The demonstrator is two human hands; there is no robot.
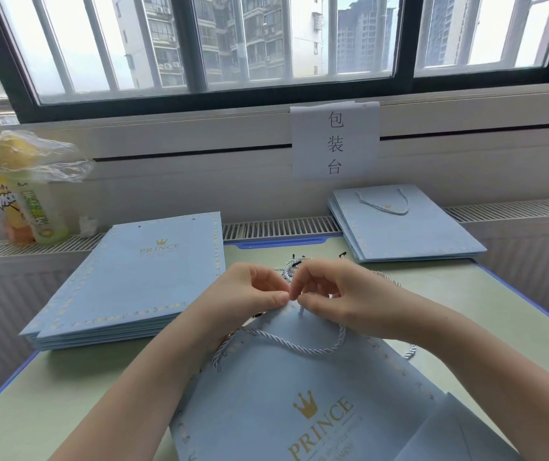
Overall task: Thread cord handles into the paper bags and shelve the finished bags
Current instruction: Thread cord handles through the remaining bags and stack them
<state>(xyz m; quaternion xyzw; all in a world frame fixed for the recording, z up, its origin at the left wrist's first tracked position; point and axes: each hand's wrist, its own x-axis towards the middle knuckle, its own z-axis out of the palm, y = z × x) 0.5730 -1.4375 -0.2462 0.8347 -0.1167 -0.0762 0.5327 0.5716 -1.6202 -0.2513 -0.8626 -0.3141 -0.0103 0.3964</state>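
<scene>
Paper bag in pale blue [283,404], flat on the green desk top [67,394] with its gold crown and PRINCE lettering facing up, is lying right under the person's two hands, its top edge pointing toward the window. Both hands are meeting at that top edge. The left hand [250,291] is curling in, thumb and forefinger pinching tight at the rim of the bag where the cord comes through. The right hand [329,297] is mirroring it, fingertips pinched on the twisted white-and-grey cord handle [286,342], which is looping down across the face of the bag in a shallow curve and trailing off its left edge. Whether the left fingertips are on cord or only on paper, I cannot tell; the pinch is too close.

Just beyond the hands, a small tangle of loose cords with black tips [299,261] is lying on the desk. To the left, a stack of flat blue bags without handles [133,281] is sitting square, holes showing along the top edge. Far right, near the wall, a smaller pile of blue bags with a cord handle showing [406,227] is resting partly over the radiator grille [279,227]. A white paper sign with black characters [334,143] is hanging below the window, and a drinks bottle under a clear plastic wrap [30,194] is standing at far left.
</scene>
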